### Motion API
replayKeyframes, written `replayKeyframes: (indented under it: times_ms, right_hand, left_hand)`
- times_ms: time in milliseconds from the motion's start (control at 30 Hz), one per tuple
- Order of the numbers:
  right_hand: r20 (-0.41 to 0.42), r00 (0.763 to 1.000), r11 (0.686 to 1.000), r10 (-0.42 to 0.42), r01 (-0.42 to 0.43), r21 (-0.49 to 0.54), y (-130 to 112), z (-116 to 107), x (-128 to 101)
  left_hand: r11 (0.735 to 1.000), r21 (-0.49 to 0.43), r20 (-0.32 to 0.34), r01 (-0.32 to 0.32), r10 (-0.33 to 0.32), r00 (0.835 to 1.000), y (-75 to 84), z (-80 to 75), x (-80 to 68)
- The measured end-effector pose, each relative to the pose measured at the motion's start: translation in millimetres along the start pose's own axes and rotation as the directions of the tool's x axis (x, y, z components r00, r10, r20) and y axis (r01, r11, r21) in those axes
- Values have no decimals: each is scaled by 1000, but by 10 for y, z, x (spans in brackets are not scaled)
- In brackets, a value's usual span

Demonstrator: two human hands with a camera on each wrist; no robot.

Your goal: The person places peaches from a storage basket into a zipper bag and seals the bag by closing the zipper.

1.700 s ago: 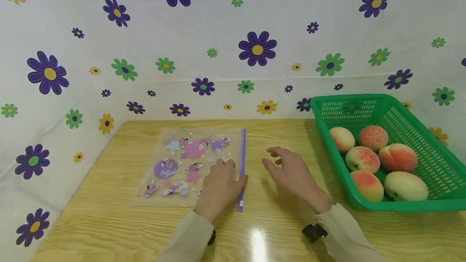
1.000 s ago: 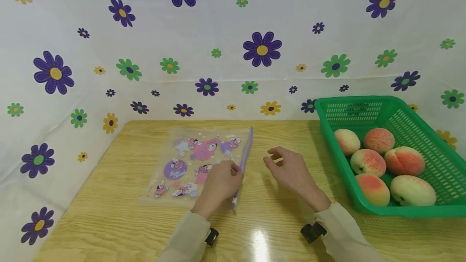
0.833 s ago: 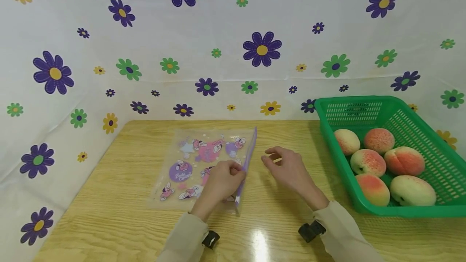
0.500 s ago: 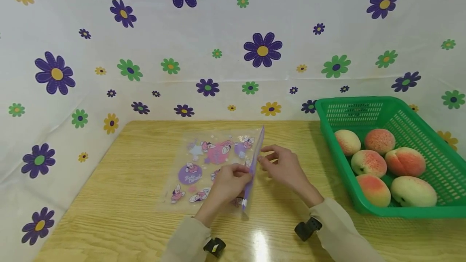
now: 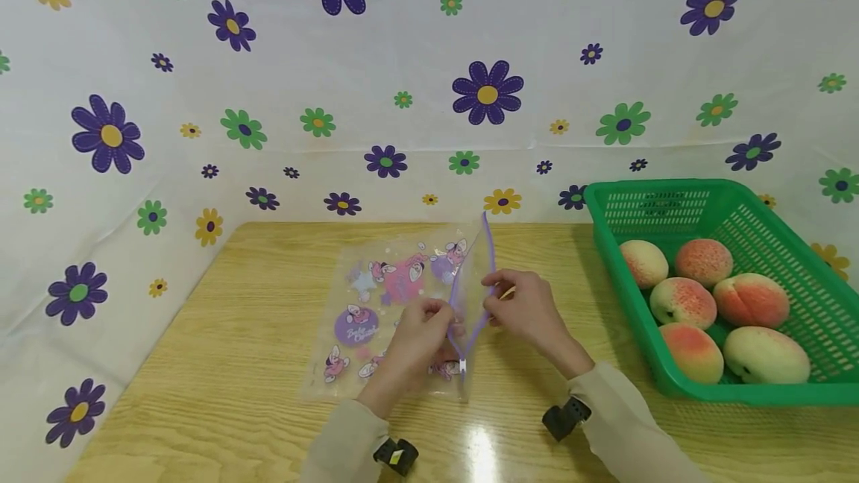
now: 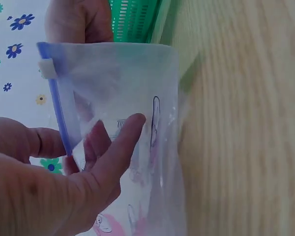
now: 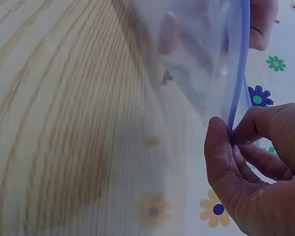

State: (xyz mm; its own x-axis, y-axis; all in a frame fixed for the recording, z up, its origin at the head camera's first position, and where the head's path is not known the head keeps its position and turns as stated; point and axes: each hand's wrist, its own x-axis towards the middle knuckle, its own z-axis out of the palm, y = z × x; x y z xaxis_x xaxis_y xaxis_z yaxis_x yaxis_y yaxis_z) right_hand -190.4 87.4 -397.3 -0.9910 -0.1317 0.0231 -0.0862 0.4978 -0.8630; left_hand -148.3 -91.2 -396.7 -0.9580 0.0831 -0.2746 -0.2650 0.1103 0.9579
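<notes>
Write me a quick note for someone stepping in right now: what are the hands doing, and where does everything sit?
Left hand: pinches one purple lip of the zip bag.
Right hand: pinches the other lip, so the mouth is pulled apart.
Things: the bag lies partly on the wooden table, its open edge lifted and facing the green basket. Five peaches sit in the basket, to the right.
Done: the bag's mouth is open.
Left: nothing is in the bag yet, and all the peaches are in the basket, untouched. Probably they go in next.
</notes>
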Motion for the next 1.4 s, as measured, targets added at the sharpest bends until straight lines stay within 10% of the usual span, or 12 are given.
replayKeyframes:
  times_ms: [233,667,867,1100,1300,1400]
  right_hand:
    - [-32,992,966,-119,108,-234,17,-45,-4]
    - [27,960,901,-278,270,-340,-122,-5,-70]
    - [157,935,831,-318,354,-428,-58,-53,-33]
    - [316,929,779,-193,340,-527,-23,-193,72]
    - [300,944,802,-141,286,-524,3,-242,95]
    - [258,950,820,-174,285,-496,4,-233,88]
  left_hand:
    - [1000,4,-32,-4,4,999,118,-111,19]
    - [962,259,-48,-85,101,994,210,-73,68]
    - [998,-34,-153,-45,39,987,256,-141,115]
    - [955,-298,-59,9,-28,998,302,-255,155]
    - [996,89,-36,-30,33,999,398,-399,103]
    - [899,430,-78,-80,125,989,430,-443,84]
